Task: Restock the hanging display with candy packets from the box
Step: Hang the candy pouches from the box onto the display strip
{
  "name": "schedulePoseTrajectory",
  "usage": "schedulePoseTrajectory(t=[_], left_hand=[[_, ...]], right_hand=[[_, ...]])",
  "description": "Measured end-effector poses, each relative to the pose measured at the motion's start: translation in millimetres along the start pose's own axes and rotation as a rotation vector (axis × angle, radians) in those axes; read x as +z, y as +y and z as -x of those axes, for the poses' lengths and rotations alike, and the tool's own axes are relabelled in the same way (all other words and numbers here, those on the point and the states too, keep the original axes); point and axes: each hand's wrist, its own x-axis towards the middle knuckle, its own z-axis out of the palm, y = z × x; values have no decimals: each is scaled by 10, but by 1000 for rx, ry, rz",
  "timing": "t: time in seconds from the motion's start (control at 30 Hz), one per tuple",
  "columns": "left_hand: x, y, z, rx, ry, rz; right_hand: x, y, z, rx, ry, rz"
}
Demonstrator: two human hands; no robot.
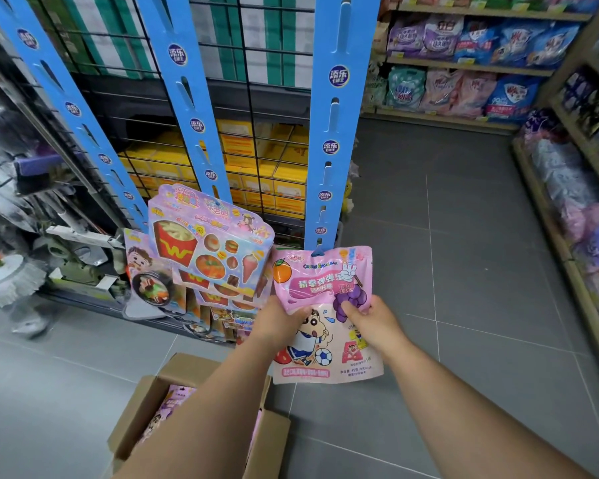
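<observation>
Packet (320, 288) is up at the lowest hook (318, 252) of the right strip (329, 150). Our left hand (281, 323) and right hand (370, 319) both pinch its middle, thumbs in front. Hanging step, we judge; next, seat it, release, reach into the near box (201, 371).

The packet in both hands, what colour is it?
Pink, with a cartoon boy, grapes and an orange on the packet; head view.

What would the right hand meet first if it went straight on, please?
The right hand, pinching the pink candy packet, would probably reach the blue hanging strip next; depth is unclear.
</observation>
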Motion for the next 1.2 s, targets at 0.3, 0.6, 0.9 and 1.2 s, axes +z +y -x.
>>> schedulePoseTrajectory(t=[0.3,0.6,0.9,1.2], left_hand=[[13,-142,34,-152,42,-76],[-132,-380,144,-154,77,-150],[-709,-1149,270,-233,89,-101],[-1843,-2662,235,-291,107,-275]], right_hand=[[83,48,169,30,141,122],[312,69,240,-9,35,42],[1064,168,384,32,-113,94],[2498,525,582,213,-160,76]])
